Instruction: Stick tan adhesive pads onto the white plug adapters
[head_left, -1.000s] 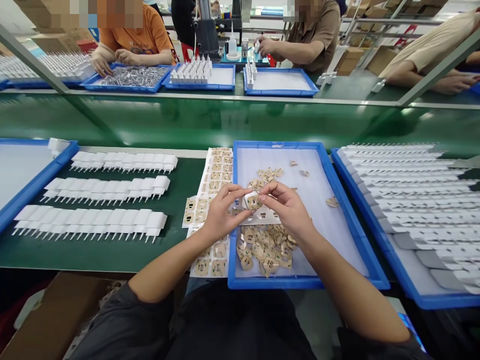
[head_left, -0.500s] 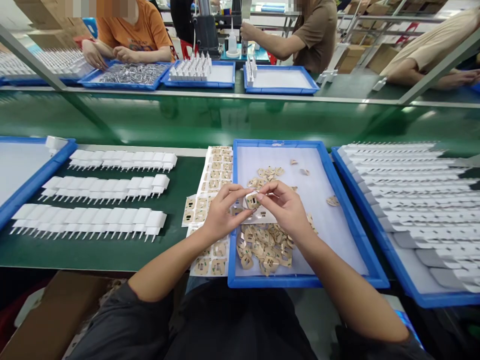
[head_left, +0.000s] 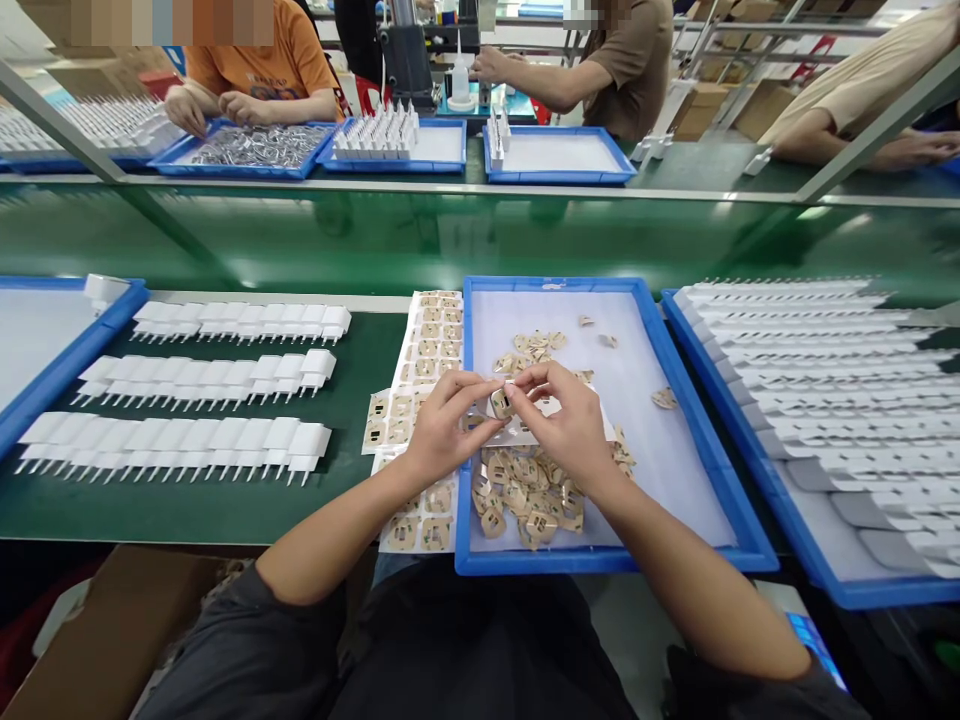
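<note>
Head view: left hand (head_left: 442, 432) and right hand (head_left: 568, 425), each grip pinching one small white plug piece (head_left: 501, 402) above blue tray (head_left: 697, 440).

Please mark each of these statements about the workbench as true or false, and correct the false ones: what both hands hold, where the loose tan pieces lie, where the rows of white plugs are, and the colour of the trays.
1. Both the left hand and the right hand pinch one small white part between them. True.
2. The loose tan pieces lie in a red tray. False: they lie in a blue tray.
3. Three rows of white plugs lie on the green mat to the person's left. True.
4. The sticker sheets lie inside the tray on the far right. False: they lie on the mat, just left of the middle tray.
</note>
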